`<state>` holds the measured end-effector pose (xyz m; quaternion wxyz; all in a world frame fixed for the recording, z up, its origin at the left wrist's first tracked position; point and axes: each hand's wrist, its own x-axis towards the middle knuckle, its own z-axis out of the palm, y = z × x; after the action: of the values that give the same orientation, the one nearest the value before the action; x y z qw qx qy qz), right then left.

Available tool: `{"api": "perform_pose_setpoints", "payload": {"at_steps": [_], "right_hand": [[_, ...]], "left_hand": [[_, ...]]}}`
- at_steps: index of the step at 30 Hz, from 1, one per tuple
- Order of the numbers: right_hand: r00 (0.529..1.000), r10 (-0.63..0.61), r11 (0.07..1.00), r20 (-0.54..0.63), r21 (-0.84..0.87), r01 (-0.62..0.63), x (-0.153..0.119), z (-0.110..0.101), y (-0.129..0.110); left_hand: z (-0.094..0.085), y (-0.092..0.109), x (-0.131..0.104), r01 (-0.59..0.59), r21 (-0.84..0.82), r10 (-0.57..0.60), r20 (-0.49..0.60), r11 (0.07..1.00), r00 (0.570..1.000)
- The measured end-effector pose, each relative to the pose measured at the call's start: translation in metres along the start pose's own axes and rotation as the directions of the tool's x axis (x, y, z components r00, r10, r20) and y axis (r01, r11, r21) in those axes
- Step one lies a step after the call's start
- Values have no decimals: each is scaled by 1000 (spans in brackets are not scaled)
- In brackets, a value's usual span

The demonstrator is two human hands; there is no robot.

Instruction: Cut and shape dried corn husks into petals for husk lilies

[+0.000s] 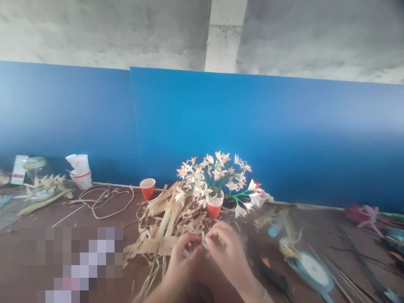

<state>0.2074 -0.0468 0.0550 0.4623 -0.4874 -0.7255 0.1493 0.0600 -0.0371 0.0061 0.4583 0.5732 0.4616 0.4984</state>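
Near the front of the brown table, my left hand and my right hand meet, fingertips pinched close together. Between them is a small pale piece of corn husk, gripped by both hands; its lower part is hidden by the fingers. Just beyond lies a heap of dry corn husks, with strips reaching left of my left hand. Behind my hands stands a red paper cup holding a bunch of cream husk flowers on green stems.
A second red cup stands at the back. Left are a white cable, a white cup with paper and a glass jar. A ribbon roll and thin sticks lie right. A blue partition closes the back.
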Motion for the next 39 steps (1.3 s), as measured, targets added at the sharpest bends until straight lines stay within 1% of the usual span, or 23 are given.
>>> {"api": "perform_pose_setpoints", "payload": {"at_steps": [5,8,11,14,17,20,24,26,30,34,36,39], "right_hand": [[995,4,999,101,-33,0,1,-6,-7],[990,9,999,138,-39,-4,-1,-7,-6],[988,27,999,151,19,-30,-1,-6,-3],[984,116,986,134,107,-131,3,-6,1],[959,241,955,147,141,-261,9,-6,5],[923,303,929,237,141,-341,15,-5,4],[873,350,907,339,110,-406,24,-5,-3],[867,349,900,355,132,-416,28,-6,-6],[898,272,917,345,192,-351,34,-11,-7],[911,192,937,364,209,-280,35,-11,-6],[904,183,938,387,205,-277,34,-11,-6],[871,220,929,439,178,-324,34,-13,-6]], "left_hand": [[0,-1,2,4,19,-3,-10,1000,1000],[1,2,2,39,4,-39,-19,999,999],[2,4,2,84,-44,-85,-14,995,996],[3,2,3,147,-167,-145,20,975,989],[2,-3,4,193,-278,-188,44,941,981],[1,-5,5,176,-306,-178,22,935,984],[-1,-3,5,183,-313,-185,22,932,982],[-2,-1,5,175,-315,-179,18,933,984],[-2,-1,4,192,-321,-198,14,927,980],[-1,-2,4,238,-361,-227,72,902,971],[-1,-2,3,241,-367,-218,104,898,970],[-1,-1,2,224,-347,-200,105,911,974]]}}
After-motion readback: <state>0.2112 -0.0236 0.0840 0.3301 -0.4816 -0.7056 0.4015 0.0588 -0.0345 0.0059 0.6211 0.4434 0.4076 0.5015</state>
